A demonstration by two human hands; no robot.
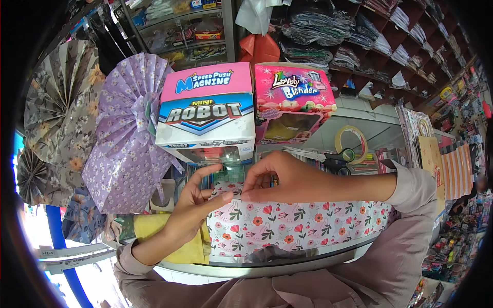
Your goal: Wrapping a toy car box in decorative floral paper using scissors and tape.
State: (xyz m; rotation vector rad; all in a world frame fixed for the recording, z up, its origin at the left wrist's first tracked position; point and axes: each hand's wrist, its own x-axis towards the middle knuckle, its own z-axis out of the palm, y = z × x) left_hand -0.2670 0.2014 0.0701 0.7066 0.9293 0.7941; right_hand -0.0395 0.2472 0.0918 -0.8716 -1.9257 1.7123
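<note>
A strip of white wrapping paper (292,227), printed with red and orange flowers, lies across the glass counter in front of me. Its upper left part bends up in a fold between my hands. My right hand (287,179) pinches the upper edge there with thumb and fingertips. Close beside it, my left hand (194,204) grips the same edge, thumb on top, index finger stretched out away from the paper. The fingers behind the paper are partly hidden. Scissors (335,157) with black and green handles lie beyond my right wrist, against a roll of clear tape (364,144).
Two toy boxes, one blue and white (206,115) and one pink (294,92), stand beyond my hands. Purple floral wrapping (127,165), pleated like a fan, rises at left. A yellow cloth-like piece (154,227) lies beside the paper. Shelves of packed goods (319,29) line the back.
</note>
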